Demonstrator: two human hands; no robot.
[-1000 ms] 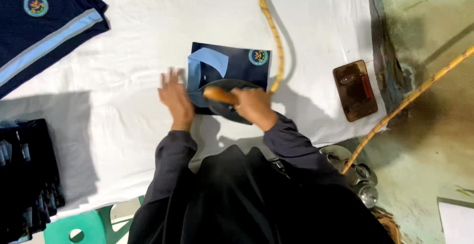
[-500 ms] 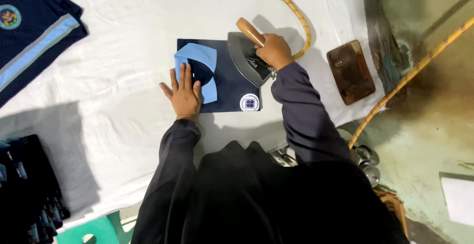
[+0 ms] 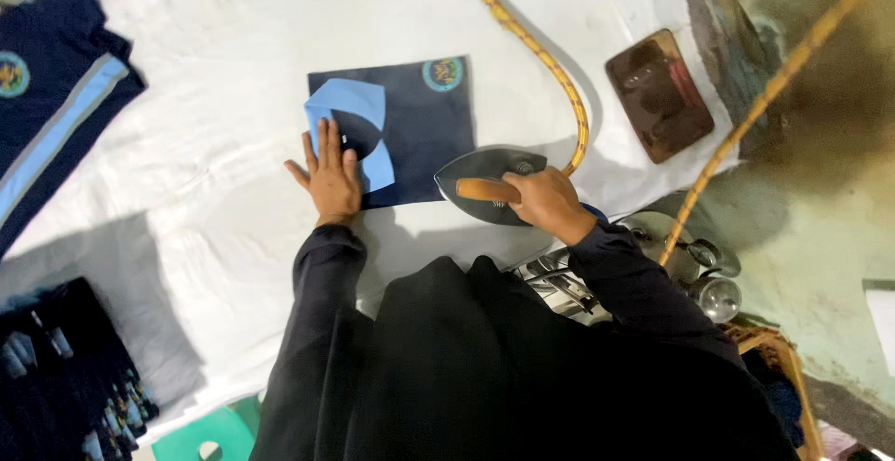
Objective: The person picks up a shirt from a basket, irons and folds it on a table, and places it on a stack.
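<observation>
Dark blue folded shirt (image 3: 410, 125) lay flat under the spread left hand (image 3: 328, 177); the right hand (image 3: 545, 202) gripped the iron (image 3: 489, 184).

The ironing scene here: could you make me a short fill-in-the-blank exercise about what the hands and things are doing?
1. The right hand grips the orange wooden handle of the heavy grey metal ____.
2. The left hand lies flat on the folded dark navy garment, over its light ____ collar.
3. The yellow braided cord runs across the ____ cloth that covers the table.
4. The brown rectangular pad lies on the ____ hand's side of the garment.

Missing words: iron; blue; white; right
</observation>
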